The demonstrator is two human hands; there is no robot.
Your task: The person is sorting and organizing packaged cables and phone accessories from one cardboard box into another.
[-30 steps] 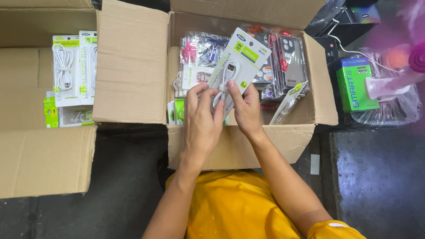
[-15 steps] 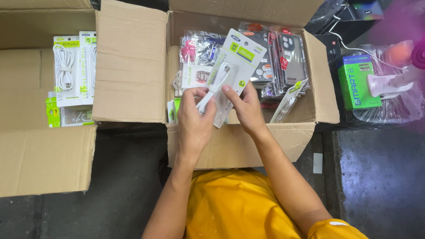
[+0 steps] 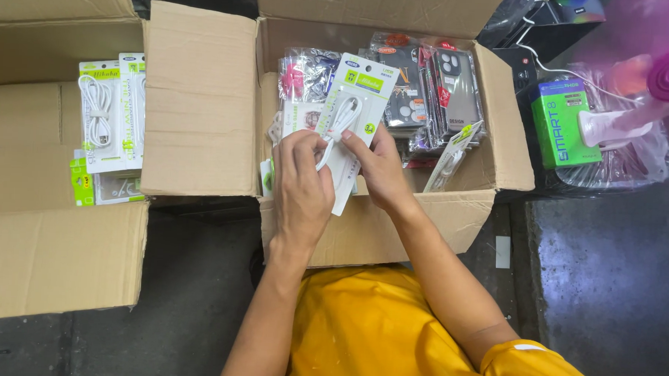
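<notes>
Where both hands' grip meets, cable pack (image 3: 356,114).

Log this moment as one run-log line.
left hand: holds cable pack | right hand: holds cable pack | pack: over open cardboard box of phone cases | second box: similar packs

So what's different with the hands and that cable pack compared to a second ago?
Both hands, left and right, have kept hold of the white cable pack throughout. They tipped it to the side and back; now it stands more upright over the right cardboard box, with the left fingers over its lower part. The phone cases in that box and the cable packs in the left box lie as before.
</notes>
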